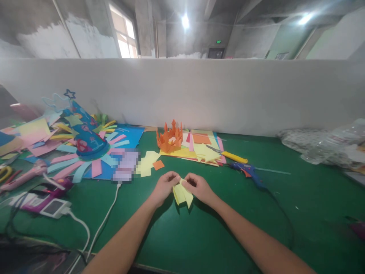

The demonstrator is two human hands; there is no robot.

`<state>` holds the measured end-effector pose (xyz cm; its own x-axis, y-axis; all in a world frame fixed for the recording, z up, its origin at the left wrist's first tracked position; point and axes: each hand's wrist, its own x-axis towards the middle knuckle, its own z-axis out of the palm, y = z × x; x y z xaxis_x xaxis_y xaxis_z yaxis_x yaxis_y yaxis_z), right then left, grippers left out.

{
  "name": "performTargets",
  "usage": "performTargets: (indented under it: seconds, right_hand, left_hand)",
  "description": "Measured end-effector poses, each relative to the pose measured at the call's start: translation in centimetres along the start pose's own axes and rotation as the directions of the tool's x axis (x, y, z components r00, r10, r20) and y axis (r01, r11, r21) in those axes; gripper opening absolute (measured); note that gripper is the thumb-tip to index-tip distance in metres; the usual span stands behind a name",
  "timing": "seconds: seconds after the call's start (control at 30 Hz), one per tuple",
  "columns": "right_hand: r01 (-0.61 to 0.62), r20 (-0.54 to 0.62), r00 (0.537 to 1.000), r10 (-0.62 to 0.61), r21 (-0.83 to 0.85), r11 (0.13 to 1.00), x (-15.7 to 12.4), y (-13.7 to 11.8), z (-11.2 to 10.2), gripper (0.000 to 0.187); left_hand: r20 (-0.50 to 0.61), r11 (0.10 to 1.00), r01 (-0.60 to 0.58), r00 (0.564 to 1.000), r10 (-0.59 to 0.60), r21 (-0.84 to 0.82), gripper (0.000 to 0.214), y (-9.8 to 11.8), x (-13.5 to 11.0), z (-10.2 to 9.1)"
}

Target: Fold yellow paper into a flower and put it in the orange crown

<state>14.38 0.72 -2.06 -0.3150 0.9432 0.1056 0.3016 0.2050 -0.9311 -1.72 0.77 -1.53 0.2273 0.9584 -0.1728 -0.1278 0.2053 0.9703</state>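
Just above the green table, a folded piece of yellow paper is pinched between both hands. My left hand grips its upper left edge with thumb and fingers closed. On the upper right edge, my right hand holds it the same way. Pointed flaps of the paper hang down below my thumbs. Beyond the hands stands an orange folded-paper crown. A small orange paper square and several pale yellow sheets lie ahead of my left hand.
A blue glue gun and a yellow utility knife lie to the right. Left, a blue party-hat cone stands among paper strips. A power strip with white cables sits front left. A plastic bottle lies far right, before a white partition.
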Motion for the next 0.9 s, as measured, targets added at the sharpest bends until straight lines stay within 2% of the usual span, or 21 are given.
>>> performTargets:
  seconds: [0.23, 0.4, 0.53, 0.73, 0.9]
  right_hand:
    - [0.028, 0.013, 1.000, -0.028, 0.008, 1.000, 0.1, 0.4, 0.0, 0.034]
    - [0.042, 0.018, 0.999, -0.042, -0.004, 0.999, 0.1, 0.8, -0.1, 0.038]
    - [0.055, 0.034, 0.998, -0.054, -0.021, 0.998, 0.0, 0.6, -0.2, 0.037]
    - [0.065, 0.070, 0.996, -0.062, -0.031, 0.997, -0.2, 0.7, -0.3, 0.034]
    - [0.054, 0.086, 0.995, -0.051, -0.027, 0.998, -0.2, 0.6, -0.5, 0.032]
  left_hand:
    - [-0.019, 0.998, -0.050, 0.999, 0.049, -0.042, 0.034, 0.4, 0.0, 0.0]
    - [0.023, 0.999, -0.020, 1.000, 0.021, -0.037, 0.035, 0.8, -0.3, 0.1]
    - [0.062, 0.999, 0.018, 0.998, -0.020, 0.033, 0.037, 0.7, -0.4, 0.1]
    - [0.082, 0.998, 0.048, 0.995, -0.051, 0.041, 0.031, 0.9, -0.3, -0.1]
    - [0.046, 0.998, 0.052, 0.997, -0.053, 0.028, 0.031, 1.4, -0.5, -0.1]
